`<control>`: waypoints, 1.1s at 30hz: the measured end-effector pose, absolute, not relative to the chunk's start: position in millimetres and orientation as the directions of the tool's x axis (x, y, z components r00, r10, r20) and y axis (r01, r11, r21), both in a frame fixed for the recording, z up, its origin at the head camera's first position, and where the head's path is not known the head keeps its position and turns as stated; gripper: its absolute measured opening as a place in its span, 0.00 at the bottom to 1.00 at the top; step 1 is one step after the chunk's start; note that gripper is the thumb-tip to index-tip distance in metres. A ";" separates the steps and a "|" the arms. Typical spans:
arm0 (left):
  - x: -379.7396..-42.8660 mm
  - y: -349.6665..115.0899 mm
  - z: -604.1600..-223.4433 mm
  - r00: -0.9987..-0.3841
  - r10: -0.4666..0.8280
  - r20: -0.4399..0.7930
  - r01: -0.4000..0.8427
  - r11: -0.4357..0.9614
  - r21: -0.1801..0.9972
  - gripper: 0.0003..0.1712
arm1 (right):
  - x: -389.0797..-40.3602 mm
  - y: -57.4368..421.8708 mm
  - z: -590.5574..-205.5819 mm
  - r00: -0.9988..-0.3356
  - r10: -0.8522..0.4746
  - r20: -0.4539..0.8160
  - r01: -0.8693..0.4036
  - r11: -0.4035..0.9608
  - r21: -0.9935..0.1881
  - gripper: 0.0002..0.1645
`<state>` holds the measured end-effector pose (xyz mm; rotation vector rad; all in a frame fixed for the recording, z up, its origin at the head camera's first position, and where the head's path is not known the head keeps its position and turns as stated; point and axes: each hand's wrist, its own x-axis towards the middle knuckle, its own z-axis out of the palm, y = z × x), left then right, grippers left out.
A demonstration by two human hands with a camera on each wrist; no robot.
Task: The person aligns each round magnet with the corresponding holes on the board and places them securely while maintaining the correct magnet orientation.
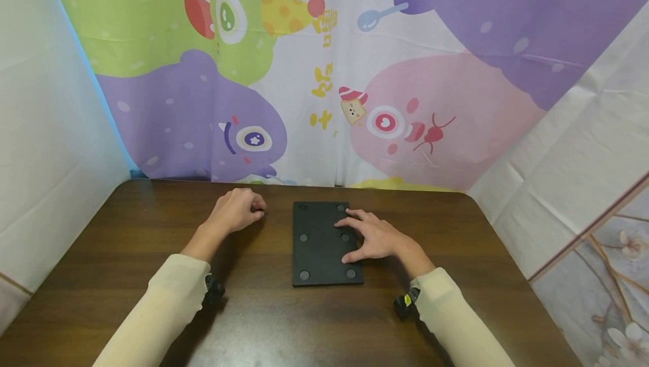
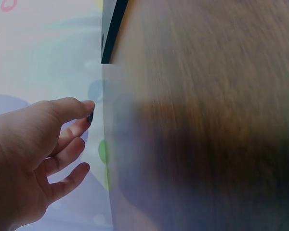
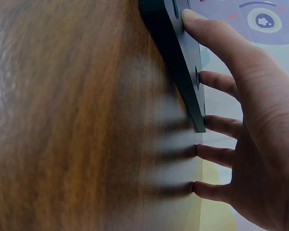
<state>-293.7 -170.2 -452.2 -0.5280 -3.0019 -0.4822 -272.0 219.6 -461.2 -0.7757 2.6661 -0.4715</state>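
A flat black rectangular board (image 1: 324, 254) lies on the wooden table, with several round grey spots set along its two long sides. The spot at its far left corner looks darker than the others. My right hand (image 1: 377, 237) spreads over the board's right edge, its thumb and some fingertips resting on the surface. In the right wrist view, the outer fingertips reach past the board's end. To the left of the board, my left hand (image 1: 235, 211) pinches a small dark piece (image 2: 90, 117) between thumb and index finger; its other fingers are loosely bent.
The brown wooden table (image 1: 284, 327) ends at the back against a curtain (image 1: 314, 153) printed with cartoon monsters. White cloth (image 1: 50, 130) hangs at the left, and a flower-patterned panel (image 1: 608, 288) stands at the right. Each wrist wears a small black device (image 1: 213, 291).
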 end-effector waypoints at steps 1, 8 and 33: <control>-294.0 -169.4 -452.2 -0.940 0.324 0.107 0.342 0.893 0.293 0.09 | -272.0 219.6 -461.0 -0.800 -0.561 -0.213 -0.454 0.798 -0.395 0.53; -295.6 -165.3 -453.8 -0.938 0.326 0.119 0.347 0.893 0.286 0.08 | -271.7 219.6 -460.8 -0.800 -0.560 -0.216 -0.451 0.798 -0.399 0.52; -300.8 -149.8 -455.2 -0.938 0.321 0.127 0.345 0.889 0.302 0.10 | -273.4 219.8 -462.3 -0.800 -0.558 -0.221 -0.454 0.804 -0.385 0.53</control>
